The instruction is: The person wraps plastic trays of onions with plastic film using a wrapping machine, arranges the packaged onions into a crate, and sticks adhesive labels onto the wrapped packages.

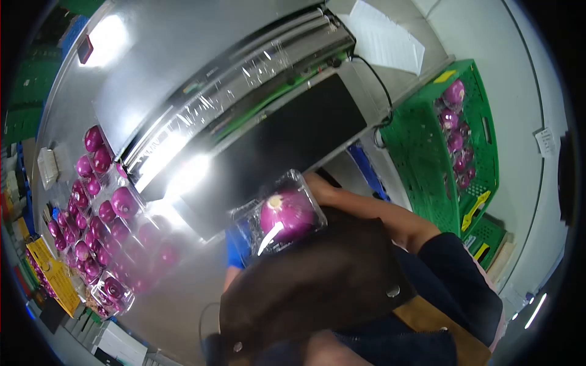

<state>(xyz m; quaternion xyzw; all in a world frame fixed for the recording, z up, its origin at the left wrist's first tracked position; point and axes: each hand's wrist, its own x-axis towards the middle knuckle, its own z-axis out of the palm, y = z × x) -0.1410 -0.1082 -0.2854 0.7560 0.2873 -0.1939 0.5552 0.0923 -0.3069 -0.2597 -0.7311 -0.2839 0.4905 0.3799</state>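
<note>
A clear plastic tray with a peeled-looking red onion is held up close to my body, above the apron. My right hand is at the tray's right edge, with its fingers mostly hidden behind the tray. On the other side, my left hand, in something blue like a glove, grips the tray's left edge and is partly covered by clear plastic. Beyond the tray is a wrapping machine with a black plate and a long bar of clear film.
Many red onions, some in clear trays, lie on the steel table at left. To the right stands a green crate holding packed onions. White paper lies beside the machine, and a black cable hangs at its corner.
</note>
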